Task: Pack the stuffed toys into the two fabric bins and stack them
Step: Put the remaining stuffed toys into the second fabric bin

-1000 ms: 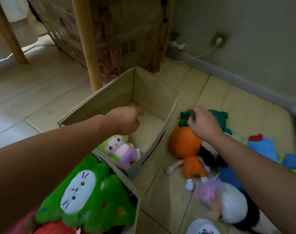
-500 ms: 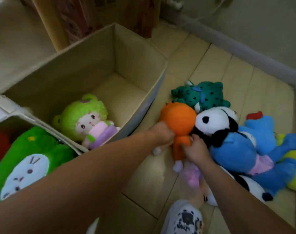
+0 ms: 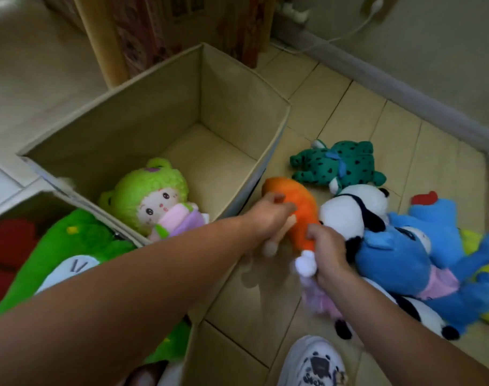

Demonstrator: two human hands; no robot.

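So, grip: I'm clamping the orange plush doll with the round head (image 3: 299,210) in both hands. My left hand (image 3: 268,215) is closing on the head end, my right hand (image 3: 325,252) is pinching the body end by its white foot (image 3: 306,263).
Toy position: it's lying against the outer right wall of the far open beige fabric bin (image 3: 268,160), touching the black-and-white panda plush (image 3: 352,213).
Long axis: it's running diagonally, head up-left toward the bin, feet down-right toward me.
Target bearing: the bin opening is sitting left of the grip and above it; my left hand is nearer.
Bin contents: the green-haired doll in a pink dress (image 3: 151,199) is filling the near corner; the far half is looking free.
Near bin: the green plush (image 3: 78,246) is filling the near beige bin (image 3: 194,346).
Next, my guess: I'm expecting to swing it left over the rim, head first.
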